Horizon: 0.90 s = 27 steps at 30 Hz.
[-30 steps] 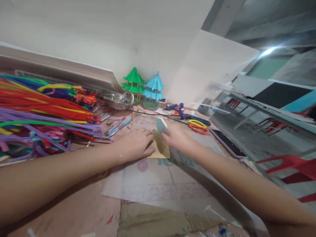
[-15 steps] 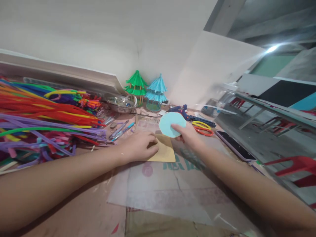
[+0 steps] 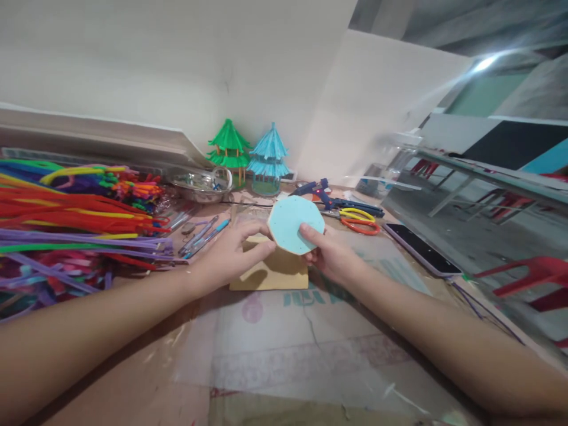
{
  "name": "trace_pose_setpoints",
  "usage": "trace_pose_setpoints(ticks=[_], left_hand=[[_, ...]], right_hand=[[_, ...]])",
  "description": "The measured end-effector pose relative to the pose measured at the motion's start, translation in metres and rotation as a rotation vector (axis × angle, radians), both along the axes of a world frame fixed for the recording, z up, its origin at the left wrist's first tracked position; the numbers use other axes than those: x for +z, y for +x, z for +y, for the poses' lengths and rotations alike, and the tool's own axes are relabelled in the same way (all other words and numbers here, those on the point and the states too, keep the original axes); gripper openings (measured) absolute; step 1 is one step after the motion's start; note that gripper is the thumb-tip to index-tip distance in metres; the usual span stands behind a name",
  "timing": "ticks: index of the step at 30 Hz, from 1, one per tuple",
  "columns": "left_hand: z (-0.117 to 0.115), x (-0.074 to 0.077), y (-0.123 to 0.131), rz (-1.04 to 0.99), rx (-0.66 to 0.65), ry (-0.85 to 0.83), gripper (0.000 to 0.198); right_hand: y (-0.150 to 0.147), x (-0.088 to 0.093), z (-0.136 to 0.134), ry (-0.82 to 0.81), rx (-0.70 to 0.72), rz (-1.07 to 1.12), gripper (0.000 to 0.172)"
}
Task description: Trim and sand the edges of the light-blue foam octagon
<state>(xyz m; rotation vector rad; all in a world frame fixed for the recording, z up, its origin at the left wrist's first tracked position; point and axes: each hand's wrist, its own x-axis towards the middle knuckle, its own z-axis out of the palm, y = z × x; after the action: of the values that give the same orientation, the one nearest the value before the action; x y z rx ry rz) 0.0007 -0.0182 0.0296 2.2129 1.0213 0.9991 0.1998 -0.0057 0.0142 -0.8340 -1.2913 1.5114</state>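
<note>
A pale blue octagonal piece of card (image 3: 293, 220) with a yellowish edge and small dots is held up above the table. My right hand (image 3: 326, 251) grips its right side, thumb on the face and fingers behind. My left hand (image 3: 237, 251) is at its left edge, thumb at the front rim and index finger reaching the edge behind; the other fingers are partly hidden. Just below the hands lies a yellow sheet (image 3: 279, 275), partly shaded by them.
Pipe cleaners (image 3: 75, 219) in many colours are heaped at left, beside pens (image 3: 204, 239) and a metal bowl (image 3: 197, 184). Green (image 3: 228, 148) and blue (image 3: 268, 157) tiered pagoda models stand behind. At right are a glue gun (image 3: 323, 195), scissors (image 3: 359, 222) and a phone (image 3: 421, 248).
My left hand has risen off the yellow sheet to the card's left edge. The card now shows dots on its face. The whole view has shifted slightly.
</note>
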Motion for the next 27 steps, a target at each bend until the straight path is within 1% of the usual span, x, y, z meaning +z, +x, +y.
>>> trace_pose_setpoints(ticks=[3,6,9,11,13,16,17,19,22,25,27], left_hand=[[-0.0003,-0.0011,0.0013,-0.011,-0.011,0.005,0.02],[0.0018,-0.0021,0.0004,-0.036,-0.056,0.014,0.025],[0.004,-0.0034,-0.0009,-0.056,-0.096,0.065,0.027],[0.0046,-0.005,-0.0007,-0.085,-0.068,0.076,0.02],[0.004,-0.0064,0.0003,-0.181,-0.02,0.042,0.011],[0.0014,-0.0055,0.0016,-0.325,0.024,-0.051,0.02],[0.0004,-0.0042,0.0017,-0.315,0.027,-0.072,0.025],[-0.0012,-0.0007,0.0014,-0.226,0.039,-0.087,0.034],[-0.0014,0.0028,0.0004,-0.116,0.052,-0.107,0.032],[-0.0002,0.0013,0.0009,-0.139,0.06,-0.135,0.03],[0.0004,-0.0013,0.0018,-0.195,0.075,-0.168,0.03]], right_hand=[[-0.0018,-0.0026,-0.0002,0.022,0.028,-0.012,0.049],[-0.0012,-0.0052,0.0008,0.03,0.054,-0.026,0.05],[0.0012,-0.0072,0.0023,0.02,0.132,-0.025,0.05],[0.0027,-0.0074,0.0028,0.013,0.174,0.004,0.049],[0.0032,-0.007,0.0027,0.01,0.191,0.027,0.049],[0.0028,-0.0065,0.0019,0.019,0.194,0.027,0.048],[0.0025,-0.0066,0.0016,0.025,0.193,0.022,0.048],[0.0022,-0.0069,0.0012,0.036,0.185,0.009,0.047],[0.0025,-0.0066,0.001,0.04,0.12,0.002,0.045],[0.0021,-0.0048,-0.0002,0.077,0.046,0.033,0.047],[0.0005,-0.0035,-0.0029,0.152,0.076,0.053,0.05]])
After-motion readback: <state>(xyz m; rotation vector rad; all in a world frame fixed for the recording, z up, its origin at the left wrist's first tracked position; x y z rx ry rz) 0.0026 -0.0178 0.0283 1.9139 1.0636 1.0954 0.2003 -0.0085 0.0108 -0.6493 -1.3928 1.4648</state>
